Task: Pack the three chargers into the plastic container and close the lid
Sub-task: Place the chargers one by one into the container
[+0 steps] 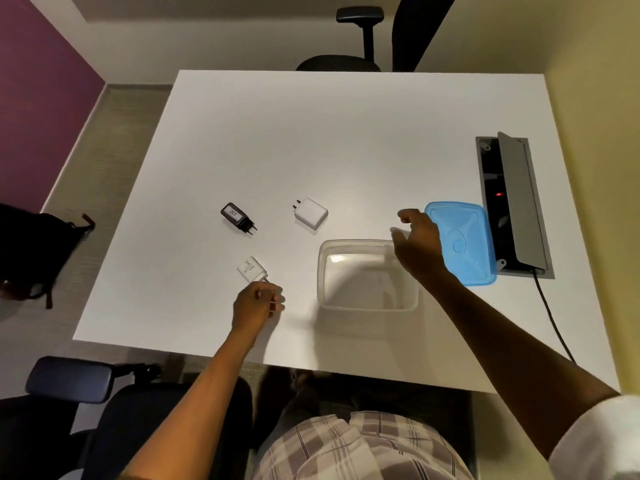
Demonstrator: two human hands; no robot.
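Three chargers lie on the white table. A black charger sits at the left, a large white charger in the middle, and a small white charger nearer me. My left hand is just below the small white charger, fingers curled, touching its near end. The clear plastic container stands open and empty. Its blue lid lies flat to the right. My right hand hovers over the container's far right corner, beside the lid, fingers loosely curled and holding nothing.
A grey cable hatch stands open at the table's right edge, with a black cable running off it. An office chair stands beyond the far edge. A dark bag lies on the floor at left.
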